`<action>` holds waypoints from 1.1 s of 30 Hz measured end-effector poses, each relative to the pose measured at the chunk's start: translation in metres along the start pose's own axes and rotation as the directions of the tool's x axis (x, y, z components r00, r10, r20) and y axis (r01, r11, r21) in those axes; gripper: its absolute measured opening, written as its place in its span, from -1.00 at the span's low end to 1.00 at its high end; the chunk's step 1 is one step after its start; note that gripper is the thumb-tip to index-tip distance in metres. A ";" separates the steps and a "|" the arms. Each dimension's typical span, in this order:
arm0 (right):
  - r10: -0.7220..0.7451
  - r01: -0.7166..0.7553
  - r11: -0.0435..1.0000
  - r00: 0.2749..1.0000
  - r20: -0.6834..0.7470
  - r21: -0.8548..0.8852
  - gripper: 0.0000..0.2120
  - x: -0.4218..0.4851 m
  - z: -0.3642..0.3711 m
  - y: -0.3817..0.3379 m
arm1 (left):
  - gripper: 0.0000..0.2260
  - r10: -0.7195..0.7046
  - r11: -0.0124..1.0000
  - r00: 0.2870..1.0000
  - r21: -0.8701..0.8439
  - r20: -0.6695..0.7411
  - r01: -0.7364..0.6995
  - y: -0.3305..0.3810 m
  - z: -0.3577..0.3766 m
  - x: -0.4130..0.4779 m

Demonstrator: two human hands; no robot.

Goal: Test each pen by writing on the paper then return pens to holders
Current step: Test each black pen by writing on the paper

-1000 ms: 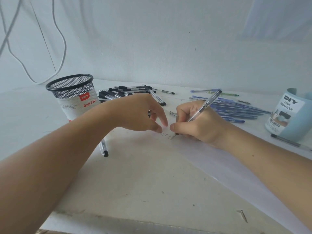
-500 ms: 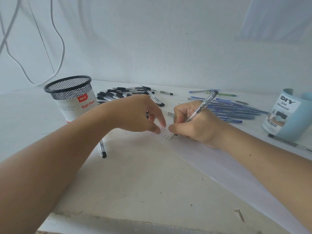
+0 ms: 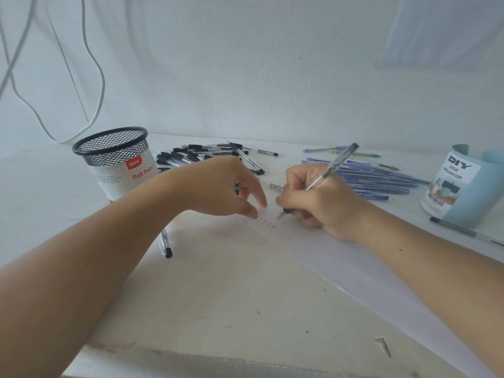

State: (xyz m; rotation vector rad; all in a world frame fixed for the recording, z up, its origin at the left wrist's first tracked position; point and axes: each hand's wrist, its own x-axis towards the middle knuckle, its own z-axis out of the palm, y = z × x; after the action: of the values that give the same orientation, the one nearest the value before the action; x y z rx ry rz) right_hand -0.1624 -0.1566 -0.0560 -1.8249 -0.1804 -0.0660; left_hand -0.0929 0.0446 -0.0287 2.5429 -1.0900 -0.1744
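Observation:
My right hand [image 3: 319, 203] grips a clear pen with a black cap end [image 3: 334, 166], its tip down on the white paper [image 3: 354, 268] beside several small written marks [image 3: 266, 222]. My left hand [image 3: 226, 186] rests its fingertips on the paper's corner, fingers bent downward, holding nothing. A black mesh holder labelled Ball Pens [image 3: 117, 159] stands at the left. A light blue desk organizer [image 3: 461, 186] stands at the right. A pile of black pens [image 3: 201, 155] lies behind my left hand, and a pile of blue pens [image 3: 381, 178] lies behind my right.
One black pen [image 3: 165, 244] lies on the table under my left forearm. Another dark pen [image 3: 461, 231] lies in front of the organizer. White cables [image 3: 95, 77] hang on the wall at the left. The table's front edge [image 3: 191, 358] is near me.
My right hand's pen tip has shifted slightly right on the paper, leaving a fresh mark. The left hand stays pressed on the paper corner.

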 end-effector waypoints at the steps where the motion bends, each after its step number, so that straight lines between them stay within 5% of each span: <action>1: 0.036 -0.037 0.993 0.999 0.003 0.116 -0.59 -0.001 -0.002 -0.002 | -0.85 0.002 1.000 1.000 -0.002 0.000 -0.002 0.000 0.000 0.000; 4: 0.040 -0.025 0.937 0.999 -0.036 0.349 -0.84 -0.002 -0.009 -0.011 | -0.84 -0.001 1.000 1.000 0.007 0.003 0.001 0.001 -0.001 -0.001; 9: 0.143 -0.058 0.899 0.976 -0.166 0.434 -0.77 0.001 -0.032 -0.025 | -0.84 -0.020 1.000 1.000 -0.009 0.003 0.020 0.002 0.000 -0.001; 14: 0.125 -0.087 0.936 0.988 -0.089 0.341 -0.58 -0.002 -0.041 -0.023 | -0.84 -0.028 0.999 1.000 -0.016 0.004 0.028 0.004 -0.001 -0.003; 18: 0.057 -0.030 0.947 0.996 -0.073 0.321 -0.67 0.000 -0.039 -0.017 | -0.84 -0.027 0.999 1.000 -0.023 0.004 0.027 0.004 -0.001 -0.003; 23: -0.051 0.068 0.995 0.978 -0.203 0.073 -0.73 0.003 -0.041 -0.020 | -0.84 -0.015 0.999 1.000 -0.032 0.003 0.015 0.000 0.000 -0.002; 33: 0.021 -0.046 0.993 0.976 -0.216 -0.109 -0.72 0.027 -0.050 -0.035 | -0.82 -0.031 0.999 1.000 -0.038 0.006 0.031 -0.001 0.000 -0.001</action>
State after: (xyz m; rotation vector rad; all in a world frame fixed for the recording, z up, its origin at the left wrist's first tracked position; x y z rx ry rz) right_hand -0.1390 -0.1934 -0.0058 -1.9181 0.0068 -0.2525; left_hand -0.0925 0.0459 -0.0293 2.5275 -1.0401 -0.2082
